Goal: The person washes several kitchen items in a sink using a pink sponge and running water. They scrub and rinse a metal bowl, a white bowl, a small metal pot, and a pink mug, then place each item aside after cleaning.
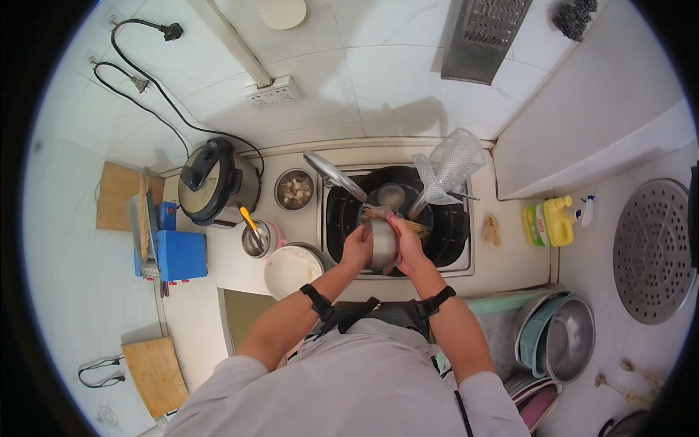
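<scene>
Over the black basin (455, 247) in the sink, I hold a round metal bowl (382, 246) between both hands. My left hand (356, 247) grips its left side, fingers curled round the wall. My right hand (410, 246) is closed on the right side with a pinkish cloth (394, 218) pressed against the bowl. Behind the bowl, thin yellowish sticks (419, 229), perhaps chopsticks, poke out. A small clear cup (391, 195) sits deeper in the basin. A shiny metal lid or plate (335, 175) leans over its far left edge, and a clear textured plastic bag (444, 171) hangs at the far right.
Left of the sink are an electric pressure cooker (220, 182), a metal bowl of food pieces (295, 190), a cup with a yellow-handled tool (255, 237) and a white bowl (293, 271). A yellow jug (548, 222) stands right; metal basins (570, 339) are stacked lower right.
</scene>
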A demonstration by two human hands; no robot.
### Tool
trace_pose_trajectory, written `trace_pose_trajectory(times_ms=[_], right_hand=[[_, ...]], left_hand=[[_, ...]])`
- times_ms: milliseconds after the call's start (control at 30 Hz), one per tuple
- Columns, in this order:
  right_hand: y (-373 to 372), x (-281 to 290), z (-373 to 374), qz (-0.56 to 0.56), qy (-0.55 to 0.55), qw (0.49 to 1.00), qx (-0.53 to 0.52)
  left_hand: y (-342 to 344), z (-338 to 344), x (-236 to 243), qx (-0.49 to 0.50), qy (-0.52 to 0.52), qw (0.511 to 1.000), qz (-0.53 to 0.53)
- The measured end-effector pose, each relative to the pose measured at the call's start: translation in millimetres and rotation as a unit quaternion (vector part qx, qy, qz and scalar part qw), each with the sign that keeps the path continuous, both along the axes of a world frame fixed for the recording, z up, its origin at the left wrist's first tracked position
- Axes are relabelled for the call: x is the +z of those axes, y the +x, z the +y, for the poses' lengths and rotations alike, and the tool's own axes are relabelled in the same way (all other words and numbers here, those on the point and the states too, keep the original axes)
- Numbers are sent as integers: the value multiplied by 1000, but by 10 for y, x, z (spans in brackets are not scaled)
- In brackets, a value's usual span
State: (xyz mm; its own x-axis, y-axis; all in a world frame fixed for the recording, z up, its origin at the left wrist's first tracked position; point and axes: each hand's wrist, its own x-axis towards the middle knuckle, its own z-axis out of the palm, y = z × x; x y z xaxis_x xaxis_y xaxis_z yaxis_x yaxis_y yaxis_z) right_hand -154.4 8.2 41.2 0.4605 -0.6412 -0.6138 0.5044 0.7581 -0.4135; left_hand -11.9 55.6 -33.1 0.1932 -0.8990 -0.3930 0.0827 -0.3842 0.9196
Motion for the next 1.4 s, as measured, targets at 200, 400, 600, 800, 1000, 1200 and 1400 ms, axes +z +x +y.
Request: trace_pose_trajectory(times_ms=[200,400,600,800,1000,1200,1400], right_hand=[[60,-19,218,-145,93,984,-48],[-251,-47,370,-153,63,986,-24],[-172,-336,318,-33,-37,997,-65],[63,-422,350,499,-397,769,42],[49,-472,158,515,-315,797,13],[264,-472,222,523,-283,804,-5],[182,-413,262,489,-317,812,42]], left_hand=[[-52,-46,205,91,-93,968,-216],[270,-88,378,58,-151,904,-395],[263,-3,423,10,-101,897,-431],[-149,8,727,22,69,983,-166],[193,-109,883,-136,100,966,-196],[3,15,768,51,-19,996,-75],[507,-169,557,-204,295,932,-51]])
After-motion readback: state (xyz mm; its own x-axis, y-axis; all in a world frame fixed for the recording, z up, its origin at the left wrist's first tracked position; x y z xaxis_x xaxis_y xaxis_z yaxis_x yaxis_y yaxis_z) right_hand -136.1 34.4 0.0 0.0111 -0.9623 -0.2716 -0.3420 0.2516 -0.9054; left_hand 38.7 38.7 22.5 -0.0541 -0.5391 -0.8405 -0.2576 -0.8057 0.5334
